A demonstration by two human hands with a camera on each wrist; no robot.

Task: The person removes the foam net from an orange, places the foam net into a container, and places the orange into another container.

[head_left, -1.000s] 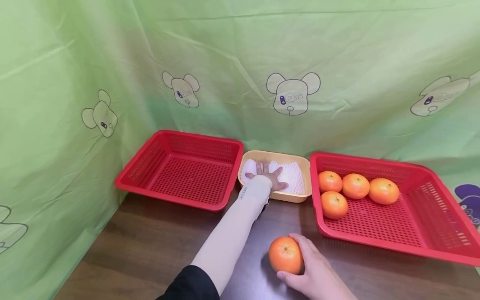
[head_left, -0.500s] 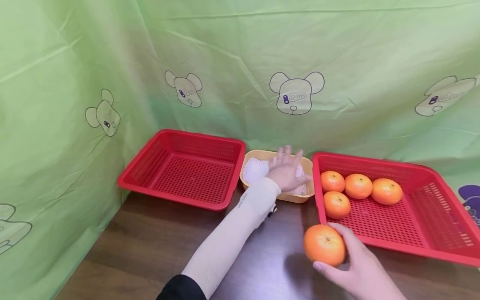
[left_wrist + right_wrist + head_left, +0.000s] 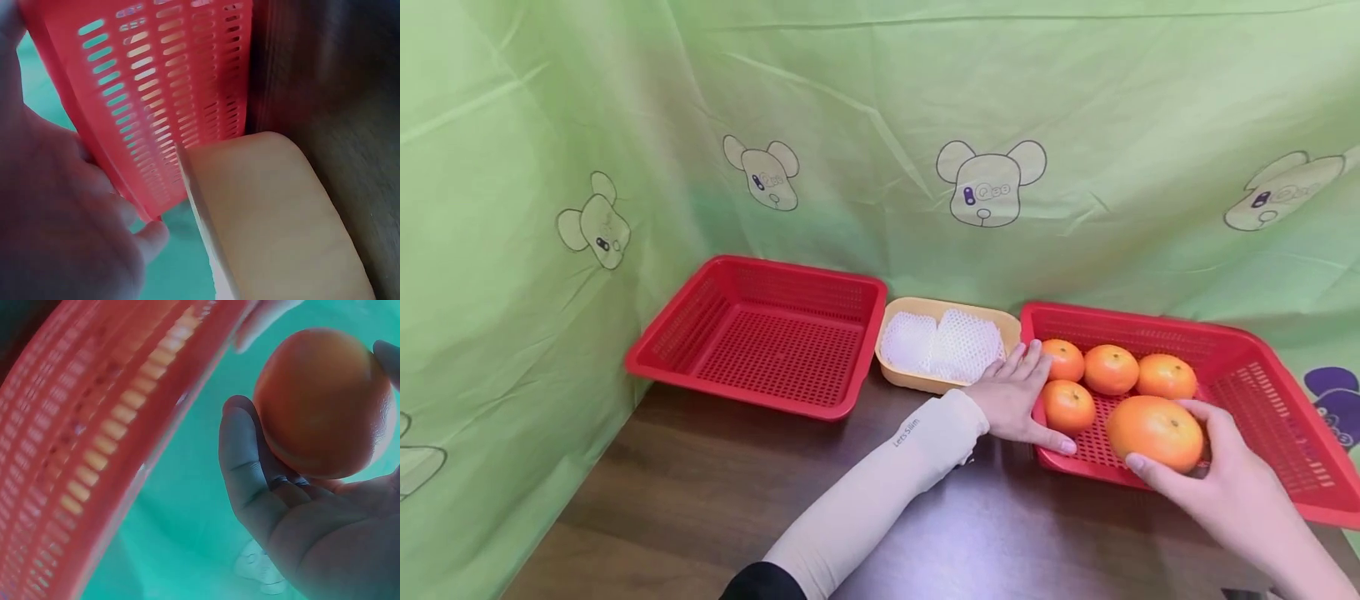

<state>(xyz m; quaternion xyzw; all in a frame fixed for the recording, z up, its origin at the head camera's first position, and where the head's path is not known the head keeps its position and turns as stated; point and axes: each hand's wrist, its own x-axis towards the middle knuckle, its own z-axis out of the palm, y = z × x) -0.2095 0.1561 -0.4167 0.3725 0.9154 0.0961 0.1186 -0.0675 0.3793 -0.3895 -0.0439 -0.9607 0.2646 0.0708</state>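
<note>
My right hand [image 3: 1232,475] grips an orange [image 3: 1156,433] above the near side of the right red basket [image 3: 1247,500]. In the right wrist view, the held orange [image 3: 322,403] sits between thumb and fingers, apart from the basket wall [image 3: 119,434]. My left hand [image 3: 1011,400], its fingers spread, lies over the left rim of that same basket. Several oranges [image 3: 1111,370] stand inside it, grouped toward the left. From the left wrist, my left hand [image 3: 75,212] appears close beside the basket's slotted side [image 3: 169,94].
Between the two baskets is a small tan tray [image 3: 917,381] with white foam fruit nets [image 3: 966,343] in it. A second red basket [image 3: 782,350] stands at the left with nothing inside. Green printed cloth [image 3: 865,125] hangs behind the dark wooden table [image 3: 715,483].
The orange in my right hand has risen off the table and travelled right, over the basket. My left hand has left the foam nets and moved right to the basket's rim.
</note>
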